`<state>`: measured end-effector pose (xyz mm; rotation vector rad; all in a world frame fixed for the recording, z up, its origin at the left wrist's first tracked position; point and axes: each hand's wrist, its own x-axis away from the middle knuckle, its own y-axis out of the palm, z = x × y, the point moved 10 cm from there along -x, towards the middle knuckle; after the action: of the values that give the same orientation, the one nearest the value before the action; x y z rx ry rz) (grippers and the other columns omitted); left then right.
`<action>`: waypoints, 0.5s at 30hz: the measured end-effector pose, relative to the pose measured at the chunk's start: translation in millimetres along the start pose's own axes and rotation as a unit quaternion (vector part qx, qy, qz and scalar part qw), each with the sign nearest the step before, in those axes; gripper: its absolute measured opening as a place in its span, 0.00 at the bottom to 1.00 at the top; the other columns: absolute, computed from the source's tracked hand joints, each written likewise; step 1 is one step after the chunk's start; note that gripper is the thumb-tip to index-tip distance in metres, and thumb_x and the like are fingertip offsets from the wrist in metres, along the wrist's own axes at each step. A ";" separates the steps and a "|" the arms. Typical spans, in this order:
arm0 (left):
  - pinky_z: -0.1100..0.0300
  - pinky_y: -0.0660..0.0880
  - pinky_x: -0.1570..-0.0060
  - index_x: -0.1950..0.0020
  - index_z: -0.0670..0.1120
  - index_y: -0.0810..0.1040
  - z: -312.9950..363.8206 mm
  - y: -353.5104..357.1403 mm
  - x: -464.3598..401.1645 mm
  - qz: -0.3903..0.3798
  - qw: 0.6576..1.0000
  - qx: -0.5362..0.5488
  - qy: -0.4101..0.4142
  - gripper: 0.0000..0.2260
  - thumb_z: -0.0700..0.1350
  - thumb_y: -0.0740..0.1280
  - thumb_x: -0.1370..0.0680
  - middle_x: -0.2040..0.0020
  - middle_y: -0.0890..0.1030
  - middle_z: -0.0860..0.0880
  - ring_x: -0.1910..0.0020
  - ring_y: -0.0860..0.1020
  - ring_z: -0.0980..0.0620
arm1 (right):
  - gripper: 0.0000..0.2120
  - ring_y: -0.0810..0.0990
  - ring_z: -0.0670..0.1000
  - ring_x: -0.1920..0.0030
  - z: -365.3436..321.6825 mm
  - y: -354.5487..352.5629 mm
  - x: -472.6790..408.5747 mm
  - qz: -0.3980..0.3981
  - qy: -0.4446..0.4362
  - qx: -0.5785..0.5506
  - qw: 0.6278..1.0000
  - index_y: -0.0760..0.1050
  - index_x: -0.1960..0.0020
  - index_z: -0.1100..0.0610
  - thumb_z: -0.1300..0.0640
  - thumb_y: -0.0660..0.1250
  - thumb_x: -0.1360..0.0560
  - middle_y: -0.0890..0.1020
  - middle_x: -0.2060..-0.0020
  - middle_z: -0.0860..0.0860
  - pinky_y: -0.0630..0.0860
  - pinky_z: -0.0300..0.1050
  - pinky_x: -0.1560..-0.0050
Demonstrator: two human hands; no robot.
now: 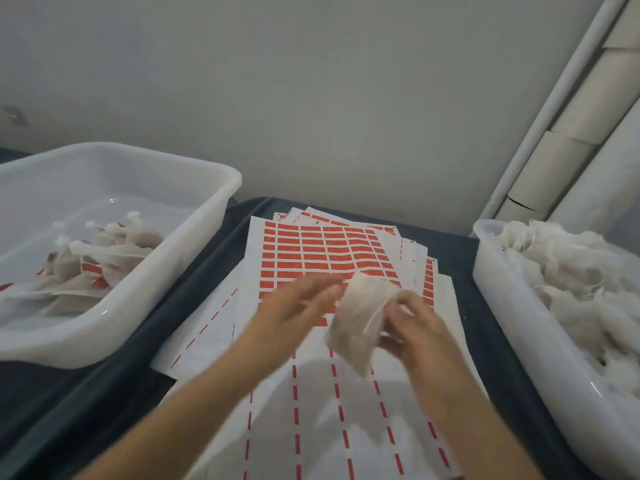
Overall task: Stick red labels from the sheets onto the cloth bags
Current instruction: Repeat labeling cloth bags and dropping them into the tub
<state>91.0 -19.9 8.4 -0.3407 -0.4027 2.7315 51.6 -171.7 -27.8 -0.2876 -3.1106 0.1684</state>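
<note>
A: Pinching the cloth bag (356, 317) just right of frame centre is the right hand (415, 327); its fingers (398, 306) curl round the bag's right edge, and the bag hangs down and left from them, blurred.

B: And the left hand (294, 306)?

A: Flat, with straight fingers (322, 289) stretched toward the bag's upper left edge. Whether they touch it I cannot tell.

B: What lies under the hands?

A: The label sheets (329, 251), fanned in a loose stack on a dark table (460, 258). The top one carries rows of red labels (311, 258) in the middle of the frame. Sheets nearer the bottom show only thin red dashes.

B: Further out?

A: At the left, a white tub (207, 216) holds bags with red labels on them (90, 265). At the right edge, another white tub (491, 289) is heaped with plain bags (571, 271).
</note>
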 end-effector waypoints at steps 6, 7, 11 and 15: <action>0.78 0.70 0.70 0.56 0.61 0.79 -56.0 41.5 -9.3 -0.022 0.985 0.142 -0.097 0.12 0.62 0.64 0.35 0.58 0.77 0.73 0.56 0.75 0.74 | 0.16 0.83 0.48 0.52 45.9 7.9 -10.0 0.043 0.043 -0.074 0.995 0.75 0.48 0.46 0.43 0.62 0.34 0.83 0.53 0.41 0.80 0.43 0.49; 0.76 0.72 0.69 0.58 0.62 0.81 -61.5 40.3 -10.0 -0.011 0.982 0.156 -0.103 0.11 0.61 0.65 0.36 0.58 0.79 0.69 0.56 0.77 0.71 | 0.16 0.83 0.48 0.51 48.3 6.4 -10.2 0.043 0.046 -0.084 0.994 0.76 0.49 0.46 0.43 0.62 0.34 0.83 0.53 0.41 0.79 0.44 0.48; 0.73 0.73 0.67 0.62 0.57 0.82 -73.5 27.4 -9.1 0.062 0.976 0.176 -0.114 0.08 0.57 0.68 0.37 0.59 0.82 0.62 0.58 0.79 0.64 | 0.06 0.81 0.49 0.48 43.8 3.7 -12.0 0.052 0.034 -0.083 0.995 0.75 0.52 0.48 0.49 0.61 0.27 0.82 0.52 0.42 0.77 0.41 0.47; 0.75 0.70 0.69 0.61 0.54 0.80 -71.6 18.6 -6.9 0.094 0.982 0.137 -0.089 0.12 0.59 0.67 0.39 0.59 0.80 0.66 0.57 0.76 0.70 | 0.13 0.78 0.35 0.51 19.9 -9.9 -7.0 0.125 -0.064 0.078 0.987 0.72 0.52 0.42 0.40 0.62 0.34 0.78 0.58 0.28 0.73 0.24 0.60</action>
<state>111.8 -22.6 -62.9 -0.0638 -0.0372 2.9623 56.2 -184.8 -46.6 -0.6892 -3.1491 0.4468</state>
